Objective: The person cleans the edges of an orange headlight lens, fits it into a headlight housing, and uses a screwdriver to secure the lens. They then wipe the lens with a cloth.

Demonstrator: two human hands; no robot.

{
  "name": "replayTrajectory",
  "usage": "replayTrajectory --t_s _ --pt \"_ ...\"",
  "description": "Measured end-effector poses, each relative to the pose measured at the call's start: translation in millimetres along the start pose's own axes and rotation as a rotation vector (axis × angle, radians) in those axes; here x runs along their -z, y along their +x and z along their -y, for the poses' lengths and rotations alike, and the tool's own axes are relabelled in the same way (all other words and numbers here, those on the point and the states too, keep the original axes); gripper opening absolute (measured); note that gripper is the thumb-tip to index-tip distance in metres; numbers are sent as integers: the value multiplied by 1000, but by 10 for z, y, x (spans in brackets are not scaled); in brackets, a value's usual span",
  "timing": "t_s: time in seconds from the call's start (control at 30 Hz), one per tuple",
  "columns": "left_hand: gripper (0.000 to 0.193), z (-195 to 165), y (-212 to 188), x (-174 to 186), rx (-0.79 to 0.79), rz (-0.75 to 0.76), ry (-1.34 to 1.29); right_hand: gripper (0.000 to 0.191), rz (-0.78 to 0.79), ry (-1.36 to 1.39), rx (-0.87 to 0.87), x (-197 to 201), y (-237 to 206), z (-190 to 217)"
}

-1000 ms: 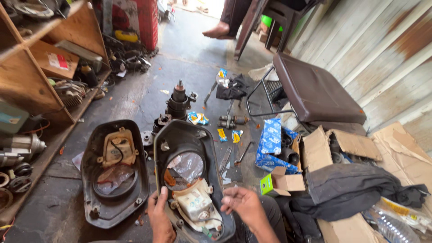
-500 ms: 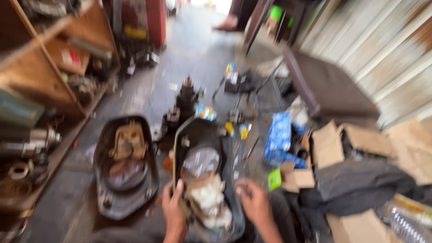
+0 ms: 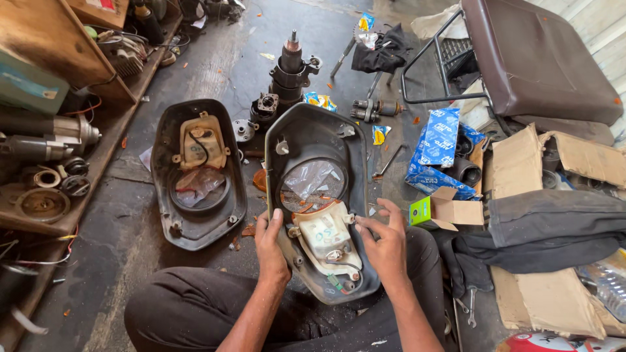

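Resting on the lap, dark plastic housing [image 3: 319,140], oval, matte, dusty, tilted up off the concrete floor [image 3: 215,58]. Round opening in it filled by crinkled clear lens [image 3: 313,181]. Below the lens, cream plastic bracket [image 3: 326,238], smudged, with small green connector at its lower end. Left hand [image 3: 270,244] grips housing's left rim, fingers curled over the edge. Right hand [image 3: 385,241] fingers spread, tips touching the bracket's right side. Left of housing, second housing [image 3: 195,173] flat on floor, same shape. Right of housing, blue carton [image 3: 435,153], torn brown cardboard [image 3: 521,163]. Above housing, greasy metal motor [image 3: 287,72].
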State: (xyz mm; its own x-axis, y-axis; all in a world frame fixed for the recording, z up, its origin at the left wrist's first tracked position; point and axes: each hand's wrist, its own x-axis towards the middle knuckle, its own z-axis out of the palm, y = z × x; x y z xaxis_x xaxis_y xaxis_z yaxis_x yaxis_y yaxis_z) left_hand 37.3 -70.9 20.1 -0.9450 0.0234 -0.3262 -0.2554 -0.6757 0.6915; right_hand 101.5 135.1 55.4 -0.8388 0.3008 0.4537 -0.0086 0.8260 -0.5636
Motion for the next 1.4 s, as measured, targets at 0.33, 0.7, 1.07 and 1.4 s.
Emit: replayTrajectory --t_s 0.33,0.7,1.07,1.4 --pt "30 53 8 31 -28 34 7 19 -15 -229 143 -1 34 121" --pt "47 91 -25 54 -54 8 214 12 24 -97 116 -110 -20 6" --pt "47 116 -69 62 -108 40 196 15 39 -127 74 -144 2 36" --pt "47 133 -101 43 -127 36 207 14 45 -185 48 -220 -69 -41"
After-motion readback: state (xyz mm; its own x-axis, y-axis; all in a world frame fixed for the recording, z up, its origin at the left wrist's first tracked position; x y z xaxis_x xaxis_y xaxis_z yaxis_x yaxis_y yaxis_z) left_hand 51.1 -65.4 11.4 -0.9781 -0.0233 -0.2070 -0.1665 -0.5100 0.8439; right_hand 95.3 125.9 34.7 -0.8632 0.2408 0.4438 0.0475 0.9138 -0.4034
